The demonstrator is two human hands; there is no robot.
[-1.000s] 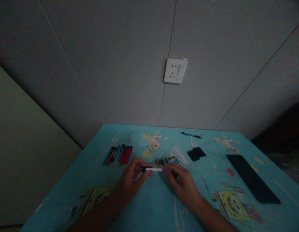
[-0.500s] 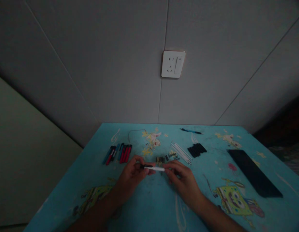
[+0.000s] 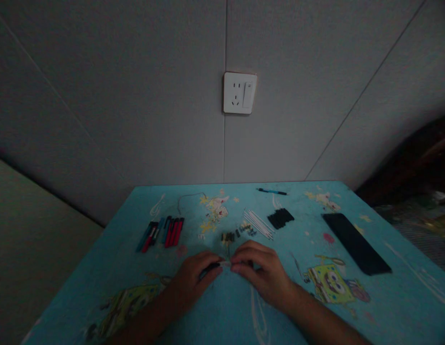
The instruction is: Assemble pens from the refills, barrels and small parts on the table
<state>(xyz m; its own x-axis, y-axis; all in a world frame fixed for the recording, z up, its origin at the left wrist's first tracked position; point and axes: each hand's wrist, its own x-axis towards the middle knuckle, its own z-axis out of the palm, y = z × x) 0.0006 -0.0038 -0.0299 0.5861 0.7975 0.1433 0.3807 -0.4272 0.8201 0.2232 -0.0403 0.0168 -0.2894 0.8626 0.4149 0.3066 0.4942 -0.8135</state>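
Observation:
Over the near middle of the table, my left hand is closed around a pen barrel, whose black part lies along the fingers and whose white part shows between the hands. My right hand pinches the white end with thumb and fingers; the fingertips hide that end. Just beyond the hands are small dark pen parts and a cluster of small bluish pieces. Thin white refills lie side by side behind my right hand, with a group of black grips to their right.
Red, blue and white barrels lie in a row at the left. A blue and black pen rests near the back edge, and a long black pouch-like piece at the right. A wall socket is above the patterned blue tablecloth.
Both hands have come closer together and sit lower, covering more of the pen barrel. My right fingers have closed further over its white end. The view has shifted slightly to the right.

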